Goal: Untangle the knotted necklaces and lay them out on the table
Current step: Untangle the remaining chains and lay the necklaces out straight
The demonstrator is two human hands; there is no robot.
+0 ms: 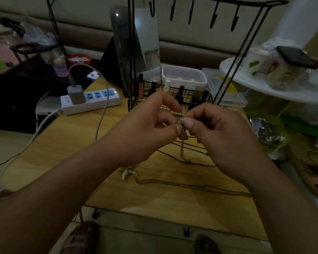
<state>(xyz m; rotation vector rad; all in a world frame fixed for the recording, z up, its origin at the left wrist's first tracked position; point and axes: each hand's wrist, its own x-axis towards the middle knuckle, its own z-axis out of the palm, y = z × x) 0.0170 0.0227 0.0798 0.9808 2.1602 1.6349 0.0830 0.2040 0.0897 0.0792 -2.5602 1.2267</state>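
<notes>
Above the middle of the wooden table (62,143), my left hand (145,129) and my right hand (224,132) meet fingertip to fingertip. Both pinch a thin chain necklace (182,149) at its small silver clasp (180,121). The chain hangs down from the fingers to the table top. A second thin chain (191,186) lies stretched out across the table near the front, with a white curved pendant (127,173) at its left end. A thin dark cord (182,160) lies on the table under my hands.
A black wire rack (173,96) with hooks and small bottles stands just behind my hands. A white power strip (90,99) with a charger and cables lies at the left. Plastic boxes (184,76) and a cluttered white shelf (264,85) are at the right.
</notes>
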